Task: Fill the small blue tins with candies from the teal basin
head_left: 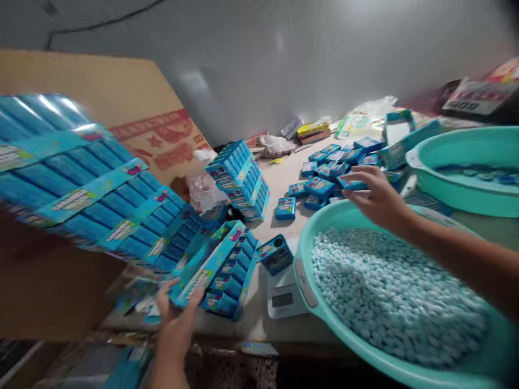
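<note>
My left hand (178,316) grips the near end of a blue cardboard display box (205,270), thumb and fingers on either side of its wall. Beside it stands another display box (231,275), filled with small blue packs. My right hand (375,197) is stretched over the far rim of a turquoise tub (305,259). Its fingers are apart, close above a heap of small blue boxes (320,188); whether they touch one is unclear. Small pale blue pellets (389,292) fill much of the tub. One blue box (275,255) sits tilted on a white digital scale (284,305).
Stacked blue display boxes (93,189) lean at the left by a large brown carton (101,86). Another stack (241,181) stands mid-table. A second turquoise tub (466,189) is at the right. Plastic bags and a yellow box (314,132) lie along the wall.
</note>
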Action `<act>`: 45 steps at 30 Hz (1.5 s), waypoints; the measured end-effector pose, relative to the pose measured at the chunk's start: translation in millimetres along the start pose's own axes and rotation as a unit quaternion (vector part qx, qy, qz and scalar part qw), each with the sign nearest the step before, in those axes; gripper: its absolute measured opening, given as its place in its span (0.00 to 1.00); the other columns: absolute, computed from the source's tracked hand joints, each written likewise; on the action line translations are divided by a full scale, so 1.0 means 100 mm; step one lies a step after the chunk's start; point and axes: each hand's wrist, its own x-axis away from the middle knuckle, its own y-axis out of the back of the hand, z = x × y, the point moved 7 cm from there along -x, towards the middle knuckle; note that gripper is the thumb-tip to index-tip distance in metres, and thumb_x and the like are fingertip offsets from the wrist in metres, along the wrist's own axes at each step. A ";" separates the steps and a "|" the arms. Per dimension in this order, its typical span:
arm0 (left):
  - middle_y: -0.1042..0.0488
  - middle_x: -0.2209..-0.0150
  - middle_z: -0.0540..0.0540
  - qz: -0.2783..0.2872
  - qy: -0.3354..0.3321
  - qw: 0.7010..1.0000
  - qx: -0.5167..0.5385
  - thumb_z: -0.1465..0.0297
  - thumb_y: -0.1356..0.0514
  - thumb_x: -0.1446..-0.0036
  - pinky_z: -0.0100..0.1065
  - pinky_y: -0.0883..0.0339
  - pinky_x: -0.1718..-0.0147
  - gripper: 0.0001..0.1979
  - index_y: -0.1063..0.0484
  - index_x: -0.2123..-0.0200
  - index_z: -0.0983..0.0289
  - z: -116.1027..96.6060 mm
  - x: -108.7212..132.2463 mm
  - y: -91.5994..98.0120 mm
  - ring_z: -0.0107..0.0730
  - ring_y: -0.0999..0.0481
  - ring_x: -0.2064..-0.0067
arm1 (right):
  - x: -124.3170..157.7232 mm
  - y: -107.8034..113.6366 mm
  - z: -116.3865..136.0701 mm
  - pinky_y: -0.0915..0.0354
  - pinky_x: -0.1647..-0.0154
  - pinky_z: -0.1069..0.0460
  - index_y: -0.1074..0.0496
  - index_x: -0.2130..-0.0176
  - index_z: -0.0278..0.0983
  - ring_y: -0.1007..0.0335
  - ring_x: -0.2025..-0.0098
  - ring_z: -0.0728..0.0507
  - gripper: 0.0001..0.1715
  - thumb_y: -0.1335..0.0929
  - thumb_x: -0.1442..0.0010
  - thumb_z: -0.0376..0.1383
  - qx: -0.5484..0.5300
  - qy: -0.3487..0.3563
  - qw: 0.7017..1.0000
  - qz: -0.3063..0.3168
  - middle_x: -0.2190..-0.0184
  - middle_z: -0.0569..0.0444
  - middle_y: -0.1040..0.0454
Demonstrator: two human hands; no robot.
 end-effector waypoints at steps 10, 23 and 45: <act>0.40 0.46 0.60 -0.048 -0.080 0.989 -0.114 0.53 0.29 0.58 0.57 0.38 0.40 0.43 0.38 0.41 0.60 -0.01 0.27 -0.32 0.53 0.34 0.41 | 0.05 0.03 -0.05 0.31 0.53 0.43 0.24 0.57 0.37 0.24 0.56 0.38 0.21 0.30 0.45 0.48 -0.057 -0.117 0.990 0.062 0.57 0.45 0.21; 0.51 0.30 0.69 -0.033 -0.030 0.998 0.047 0.63 0.27 0.64 0.56 0.35 0.41 0.71 0.73 0.28 0.55 0.07 0.38 -0.43 0.58 0.39 0.33 | 0.06 0.03 -0.02 0.30 0.58 0.45 0.24 0.54 0.38 0.24 0.55 0.37 0.25 0.29 0.46 0.51 -0.024 -0.134 0.986 0.094 0.57 0.45 0.21; 0.25 0.49 0.71 0.013 0.107 0.948 -0.298 0.45 0.32 0.59 0.51 0.28 0.52 0.50 0.46 0.40 0.65 0.48 0.48 -0.55 0.63 0.23 0.47 | 0.14 -0.06 -0.15 0.25 0.55 0.43 0.28 0.51 0.43 0.27 0.44 0.33 0.32 0.26 0.52 0.55 -0.028 -0.163 0.975 0.146 0.47 0.47 0.24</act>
